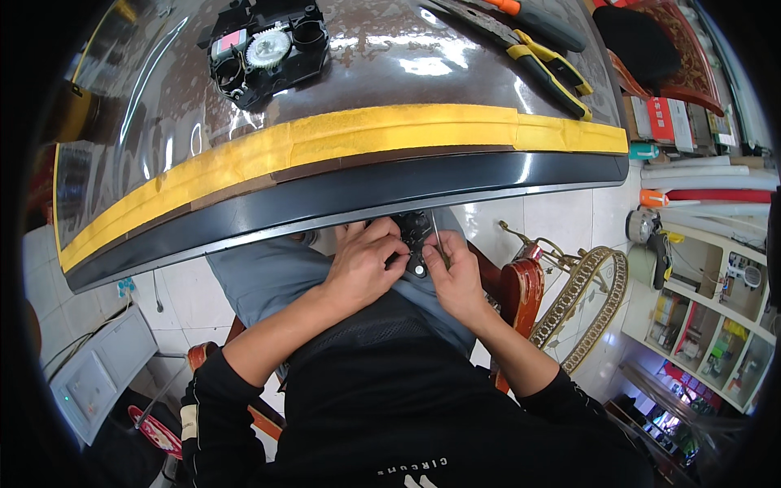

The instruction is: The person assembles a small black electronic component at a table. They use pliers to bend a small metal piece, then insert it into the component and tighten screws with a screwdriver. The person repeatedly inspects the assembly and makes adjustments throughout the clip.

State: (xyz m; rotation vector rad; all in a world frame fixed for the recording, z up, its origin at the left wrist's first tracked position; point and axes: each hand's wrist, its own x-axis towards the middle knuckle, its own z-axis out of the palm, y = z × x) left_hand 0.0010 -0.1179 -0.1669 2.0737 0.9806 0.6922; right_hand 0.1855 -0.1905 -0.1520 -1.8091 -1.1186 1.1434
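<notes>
A small black plastic part (415,228) with round details and a light disc at its lower end sits over my lap, just below the table edge. My left hand (364,262) is closed on its left side, the fingers bent and thumb drawn in. On the other side my right hand (457,280) grips a thin metal tool (436,226) that points up along the part. The tool's upper end reaches toward the table edge, and its kind cannot be made out. The fingers cover some of the part.
On the table (374,73) lie a black gear housing (268,50) with a white gear, yellow-and-black pliers (543,67) and a grey-orange tool handle (549,23). Yellow tape (399,130) lines its near edge. A brass-coloured ornate frame (590,301) and a shelf unit (708,325) stand right.
</notes>
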